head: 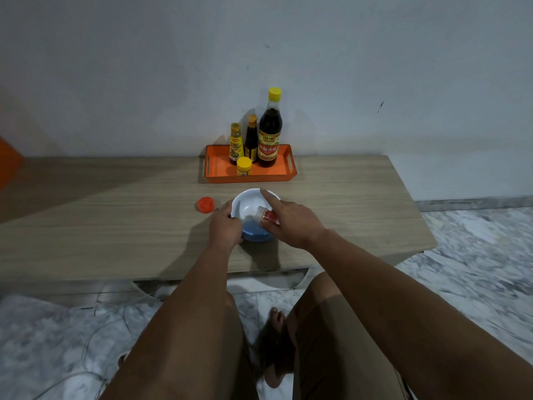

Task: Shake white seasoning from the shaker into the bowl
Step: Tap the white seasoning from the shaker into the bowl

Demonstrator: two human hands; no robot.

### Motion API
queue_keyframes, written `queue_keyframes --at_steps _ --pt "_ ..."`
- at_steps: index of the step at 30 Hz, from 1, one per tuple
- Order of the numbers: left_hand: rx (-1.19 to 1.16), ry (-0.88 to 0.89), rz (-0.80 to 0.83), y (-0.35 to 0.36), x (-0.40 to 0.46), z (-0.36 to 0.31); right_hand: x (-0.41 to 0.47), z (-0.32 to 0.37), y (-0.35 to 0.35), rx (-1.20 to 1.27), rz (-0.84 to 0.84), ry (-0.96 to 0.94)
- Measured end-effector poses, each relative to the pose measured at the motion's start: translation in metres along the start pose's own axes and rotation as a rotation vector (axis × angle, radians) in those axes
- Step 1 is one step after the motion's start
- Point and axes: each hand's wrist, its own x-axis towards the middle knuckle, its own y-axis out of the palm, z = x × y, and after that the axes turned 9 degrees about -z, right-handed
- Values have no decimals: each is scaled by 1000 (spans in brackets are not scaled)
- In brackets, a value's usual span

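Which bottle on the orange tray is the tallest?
The big dark bottle with the yellow cap and red label, at the tray's back right; it towers over the others.

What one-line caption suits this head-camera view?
Right hand tips an uncapped shaker into a white-and-blue bowl steadied by the left hand.

Red-labelled shaker point(267, 216) — uncapped, tipped mouth-down over the white-inside, blue-outside bowl point(248, 204).

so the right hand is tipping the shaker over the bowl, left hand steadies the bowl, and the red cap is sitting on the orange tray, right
Not quite: the red cap lies on the bare table, left of the bowl, not on the orange tray. The head view shows it. The rest holds: the right hand tips the shaker over the bowl while the left hand steadies the bowl.
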Motion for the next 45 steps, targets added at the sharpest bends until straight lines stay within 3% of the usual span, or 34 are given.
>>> queue_keyframes --at_steps 15,22,39,45 --pt "-64 -108 0 1 0 -2 21 13 -5 -5 -56 -32" --pt "-61 -96 14 0 0 -4 34 18 -9 0 17 -18" --pt "-58 -89 10 0 3 -1 34 18 -12 24 -68 -20" --pt "-99 -125 -4 4 6 2 31 9 -13 -26 -2 -27"
